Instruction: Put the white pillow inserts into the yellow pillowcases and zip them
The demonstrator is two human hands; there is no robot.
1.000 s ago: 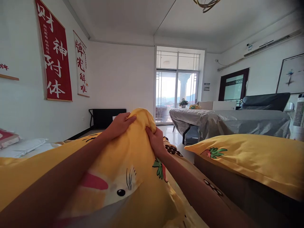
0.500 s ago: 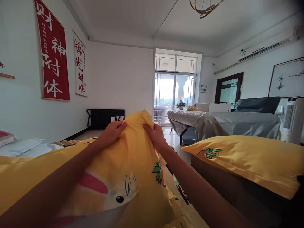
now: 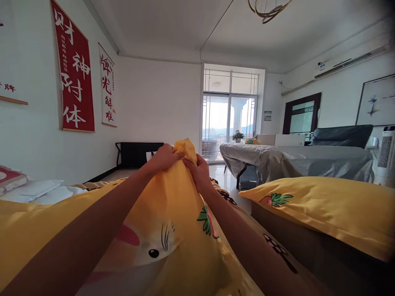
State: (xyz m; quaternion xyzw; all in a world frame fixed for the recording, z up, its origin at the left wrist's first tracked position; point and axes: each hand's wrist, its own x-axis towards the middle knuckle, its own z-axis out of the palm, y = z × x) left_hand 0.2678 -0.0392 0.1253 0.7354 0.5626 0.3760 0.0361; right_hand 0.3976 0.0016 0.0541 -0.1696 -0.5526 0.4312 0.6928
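Observation:
A large yellow duvet cover [image 3: 173,197], printed with a rabbit's face and a carrot, spreads across the bottom and off to the left. Its corner is raised into a gathered peak in front of me. My left hand [image 3: 168,158] is closed around the left side of that peak. On the right side, my right hand [image 3: 197,168] pinches the same cloth, thumb on the near face. The two hands are close together. Whether anything lies inside the corner is hidden by the fabric.
To the right, a yellow pillow [image 3: 317,205] with a carrot print rests on a dark surface. Behind it is a table [image 3: 284,160] under a plastic sheet. White pillows [image 3: 46,192] lie at far left. A patterned brown cloth [image 3: 256,226] lies under my right forearm.
My hands have drawn nearer each other, and the cloth's corner between them is narrower and more bunched. My left hand has moved right and slightly up. The view has shifted slightly left.

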